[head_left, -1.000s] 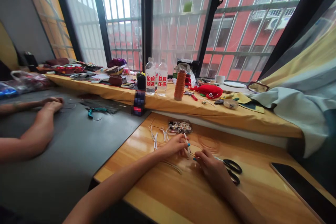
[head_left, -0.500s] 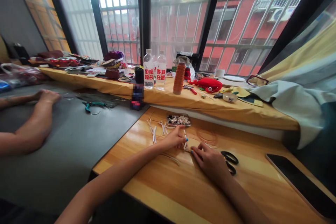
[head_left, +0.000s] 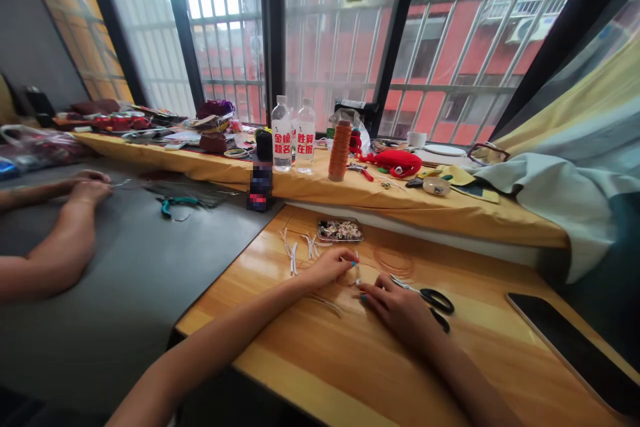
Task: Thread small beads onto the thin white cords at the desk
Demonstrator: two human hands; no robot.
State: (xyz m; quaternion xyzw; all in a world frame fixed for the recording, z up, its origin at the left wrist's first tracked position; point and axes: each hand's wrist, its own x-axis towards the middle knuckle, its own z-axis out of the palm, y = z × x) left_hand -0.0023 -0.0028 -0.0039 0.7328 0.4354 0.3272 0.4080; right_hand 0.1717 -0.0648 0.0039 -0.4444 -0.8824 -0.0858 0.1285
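Note:
My left hand rests on the wooden table and pinches a short white strip that stands up from its fingertips. My right hand lies just right of it, fingers closed and fingertips close to the strip's lower end; what they hold is too small to tell. More white strips lie to the left of my left hand. A small tray of shells and beads sits just beyond. Black-handled scissors lie against my right hand.
A dark phone lies at the table's right edge. On the yellow-covered sill stand two water bottles, an orange thread spool and a red plush toy. Another person's arms rest on the grey table, near teal pliers.
My hands have drawn closer together around the white strip. The view has shifted slightly. The other person's hands moved a little on the grey table.

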